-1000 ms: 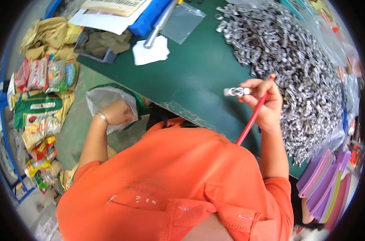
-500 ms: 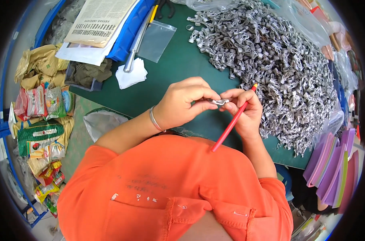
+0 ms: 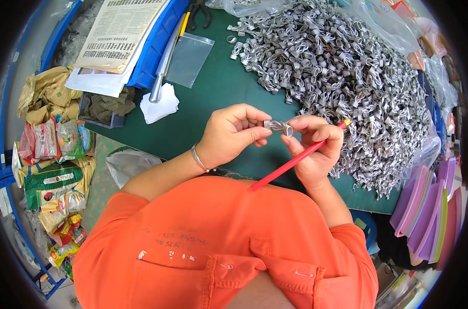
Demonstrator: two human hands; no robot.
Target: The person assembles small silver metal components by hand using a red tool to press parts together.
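Observation:
A small silvery metal piece [image 3: 278,126], coiled at one end and ringed at the other, spans the gap between my hands. My left hand [image 3: 230,130] pinches its coiled end with thumb and fingers. The ring end sits at the thumb and forefinger of my right hand [image 3: 319,154]. A red pen-like stick with a yellow tip [image 3: 290,164] is also held in my right hand, slanting from upper right down toward the orange shirt. To the right of my hands spreads a big pile of similar metal pieces [image 3: 342,87].
On the green table [image 3: 208,98] lie white paper slips [image 3: 162,105], a metal-shafted tool [image 3: 159,80], a clear bag [image 3: 192,59] and dark-handled pliers [image 3: 199,15]. A blue bin [image 3: 154,49] holds papers. Purple foam sheets [image 3: 424,221] stand right; packaged goods [image 3: 51,180] sit left.
My hands have drawn slightly apart, and more of the metal piece shows between them, its ring now facing up. The red stick has tilted flatter. The whole view has shifted a little.

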